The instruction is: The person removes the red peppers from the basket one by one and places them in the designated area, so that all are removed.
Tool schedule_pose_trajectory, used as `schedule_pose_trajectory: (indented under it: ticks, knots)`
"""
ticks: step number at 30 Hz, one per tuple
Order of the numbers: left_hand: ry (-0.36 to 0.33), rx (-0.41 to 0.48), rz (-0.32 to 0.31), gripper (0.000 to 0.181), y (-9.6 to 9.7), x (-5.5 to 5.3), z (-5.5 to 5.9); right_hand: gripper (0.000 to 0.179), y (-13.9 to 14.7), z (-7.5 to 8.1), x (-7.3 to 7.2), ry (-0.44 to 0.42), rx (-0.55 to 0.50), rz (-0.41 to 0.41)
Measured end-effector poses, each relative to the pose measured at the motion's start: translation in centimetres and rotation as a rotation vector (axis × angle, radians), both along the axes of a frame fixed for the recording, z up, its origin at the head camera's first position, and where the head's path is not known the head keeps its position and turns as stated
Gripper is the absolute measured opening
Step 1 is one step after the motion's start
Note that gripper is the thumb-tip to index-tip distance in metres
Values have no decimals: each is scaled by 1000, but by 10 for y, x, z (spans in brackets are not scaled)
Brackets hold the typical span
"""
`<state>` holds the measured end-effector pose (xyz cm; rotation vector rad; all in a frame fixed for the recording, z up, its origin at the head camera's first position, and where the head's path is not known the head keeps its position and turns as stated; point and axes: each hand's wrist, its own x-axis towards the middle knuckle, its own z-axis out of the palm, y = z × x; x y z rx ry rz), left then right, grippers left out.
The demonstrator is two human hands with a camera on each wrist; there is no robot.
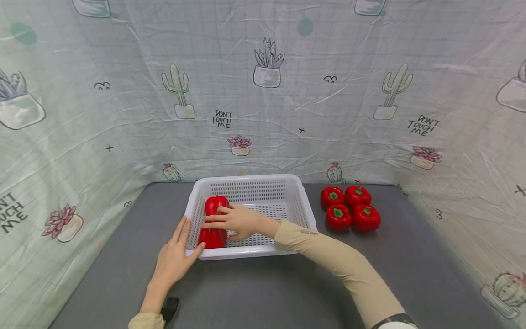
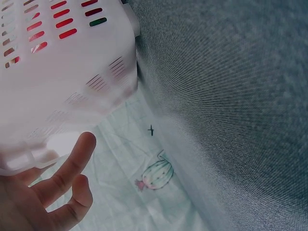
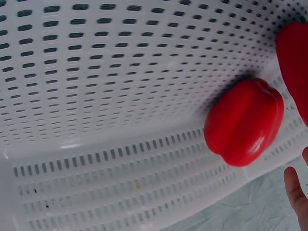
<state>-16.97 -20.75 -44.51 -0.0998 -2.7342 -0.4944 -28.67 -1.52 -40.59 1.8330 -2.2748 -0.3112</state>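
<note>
A white perforated basket (image 1: 255, 249) stands on the grey tabletop. Inside it on the left, one red bell pepper (image 1: 217, 203) lies toward the back and another red bell pepper (image 1: 212, 238) in the front corner. My right hand (image 1: 244, 222) reaches over the front wall, its extended fingers across the two peppers and its thumb beside the front one. In the right wrist view the back pepper (image 3: 243, 122) lies on the slotted floor, clear of the fingertips (image 3: 291, 183). My left hand (image 1: 176, 253) rests at the front left corner, thumb on the front rim, straight fingers along the left side.
Several more red bell peppers (image 1: 339, 217) stand grouped to the right of the basket, green stems up. A pale cloth (image 1: 287, 132) printed with cacti hangs behind and along both sides of the table (image 1: 255, 292).
</note>
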Motion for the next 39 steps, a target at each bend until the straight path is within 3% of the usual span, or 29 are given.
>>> schedule_pose_trajectory:
  ticks: [6, 22, 34, 39]
  knots:
    - [7, -2, -2, 79, -1, 0, 0, 90, -1, -7, -1, 86, 67, 28]
    - [28, 2, -7, 77, 0, 0, -2, 77, 9, -7, 1, 182, 28, -2]
    - [15, 3, -5, 77, 1, 1, 0, 72, 13, -6, 3, 231, 51, 24]
    - [6, 1, -4, 77, 0, 1, 2, 77, 16, -10, -1, 203, 52, 16]
